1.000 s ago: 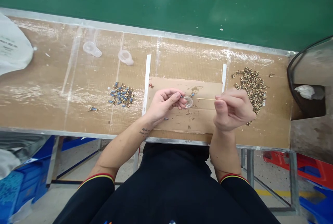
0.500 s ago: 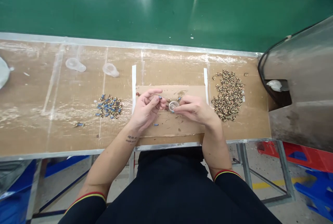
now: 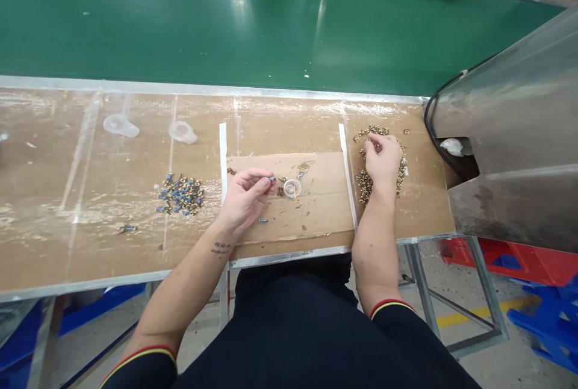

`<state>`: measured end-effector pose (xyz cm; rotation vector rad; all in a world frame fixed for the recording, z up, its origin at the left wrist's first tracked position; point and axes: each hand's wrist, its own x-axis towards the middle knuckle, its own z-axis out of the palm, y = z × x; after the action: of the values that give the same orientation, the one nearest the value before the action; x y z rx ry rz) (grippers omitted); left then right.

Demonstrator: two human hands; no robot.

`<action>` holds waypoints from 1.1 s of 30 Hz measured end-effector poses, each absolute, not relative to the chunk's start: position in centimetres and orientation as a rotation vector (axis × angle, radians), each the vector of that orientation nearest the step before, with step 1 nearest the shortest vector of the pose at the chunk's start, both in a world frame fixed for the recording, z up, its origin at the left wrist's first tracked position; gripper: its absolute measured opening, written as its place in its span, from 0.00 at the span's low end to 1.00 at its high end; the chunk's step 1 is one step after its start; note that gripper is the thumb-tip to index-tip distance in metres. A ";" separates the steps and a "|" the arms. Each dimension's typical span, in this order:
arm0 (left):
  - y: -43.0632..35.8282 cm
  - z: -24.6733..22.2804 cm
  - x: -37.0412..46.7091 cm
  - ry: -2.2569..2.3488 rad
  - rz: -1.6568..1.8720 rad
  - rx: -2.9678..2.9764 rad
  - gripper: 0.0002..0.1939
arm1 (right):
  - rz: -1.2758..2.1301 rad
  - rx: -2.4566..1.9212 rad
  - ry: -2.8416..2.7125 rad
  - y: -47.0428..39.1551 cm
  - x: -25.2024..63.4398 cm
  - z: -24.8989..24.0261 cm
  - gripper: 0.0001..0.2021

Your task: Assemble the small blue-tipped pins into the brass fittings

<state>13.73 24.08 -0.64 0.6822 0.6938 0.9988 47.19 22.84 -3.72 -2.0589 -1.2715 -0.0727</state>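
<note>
My left hand [image 3: 246, 199] pinches a small blue-tipped part [image 3: 272, 179] between thumb and fingers, above the cardboard sheet. Just right of it stands a small clear round cup [image 3: 292, 189] with a thin stick-like thing in it. My right hand [image 3: 383, 157] is over the pile of small brass-coloured metal parts [image 3: 363, 184], its thumb and fingers drawn together. What lies between those fingertips is too small to make out. To the left is a pile of blue and brass parts [image 3: 180, 195]. One loose blue part [image 3: 263, 221] lies on the cardboard sheet [image 3: 311, 220].
Two translucent plastic scoops [image 3: 121, 126] [image 3: 183, 132] lie at the back left. White tape strips [image 3: 347, 166] flank the cardboard. A metal housing [image 3: 510, 136] with a black cable borders the right end; a green surface [image 3: 180, 28] runs behind the table.
My right hand has left the clear cup and moved right to the brass pile. My left hand still holds the blue-tipped part over the cardboard. The whole view has shifted slightly.
</note>
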 end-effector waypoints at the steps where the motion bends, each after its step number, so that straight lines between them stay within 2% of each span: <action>1: 24.0 -0.6 13.8 0.695 0.994 0.680 0.17 | -0.053 -2.095 -1.286 23.2 47.0 -3.9 0.13; 7: 23.8 -0.8 13.8 0.710 0.959 0.706 0.18 | 0.048 -2.307 -1.273 24.3 45.1 -3.2 0.11; 14: 23.6 -0.6 13.9 0.667 0.901 0.683 0.20 | 0.102 -2.340 -1.333 24.8 44.4 -2.7 0.13; 19: 23.5 -0.3 13.9 0.629 0.884 0.671 0.18 | 0.167 -2.310 -1.400 25.2 44.4 -2.7 0.07; 22: 23.5 -0.3 13.9 0.627 0.885 0.680 0.18 | 0.178 -2.111 -1.432 24.8 44.0 -2.1 0.03; 26: 23.5 -0.5 14.0 0.609 0.897 0.704 0.18 | 0.235 -1.600 -1.399 23.1 40.7 -0.3 0.03; 33: 23.4 -0.8 14.1 0.590 0.934 0.767 0.16 | 0.594 -1.056 -1.519 20.2 33.6 1.4 0.02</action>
<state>14.08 23.38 -0.84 0.7671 0.5899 0.9342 33.57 20.20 1.40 -1.0562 -1.5194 0.5942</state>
